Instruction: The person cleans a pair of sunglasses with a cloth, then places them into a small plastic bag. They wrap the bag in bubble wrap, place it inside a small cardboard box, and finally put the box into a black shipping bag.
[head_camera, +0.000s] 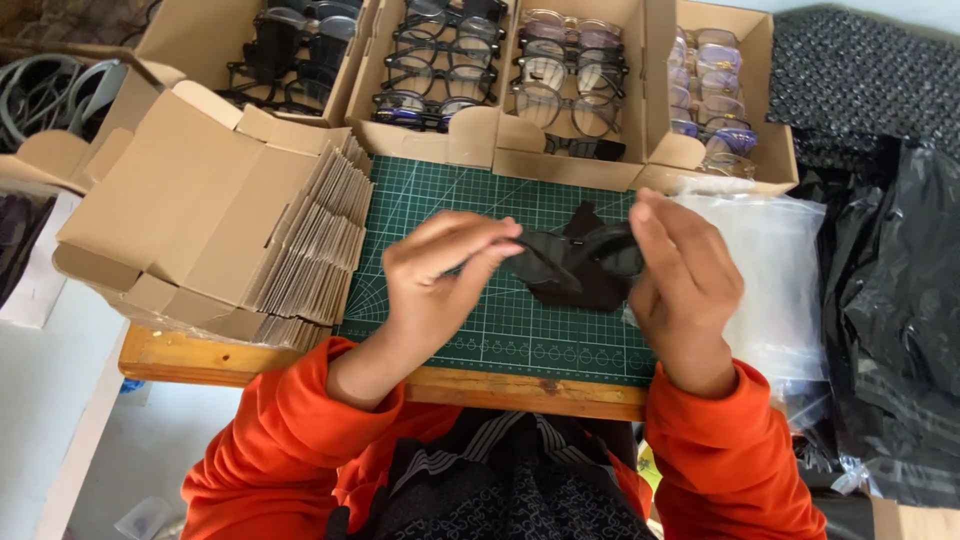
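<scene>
The left hand (440, 275) has its fingers bent and pinched on the left end of a pair of black glasses (580, 255). The right hand (680, 275) has its fingers closed on the right end. The glasses are held up just over a green cutting mat (450, 200), in the middle between both hands. Right under them lies a small black cloth (590, 290); I cannot tell if it touches them.

Just right of the right hand is a stack of clear plastic bags (780, 270), and past that lie black bags (900, 300). To the left of the mat stands a pile of flat folded cardboard boxes (220, 220). Behind the mat sit open boxes full of glasses (560, 70).

The glasses lie long from left to right, a little tilted. Which way the front faces is hard to tell.
</scene>
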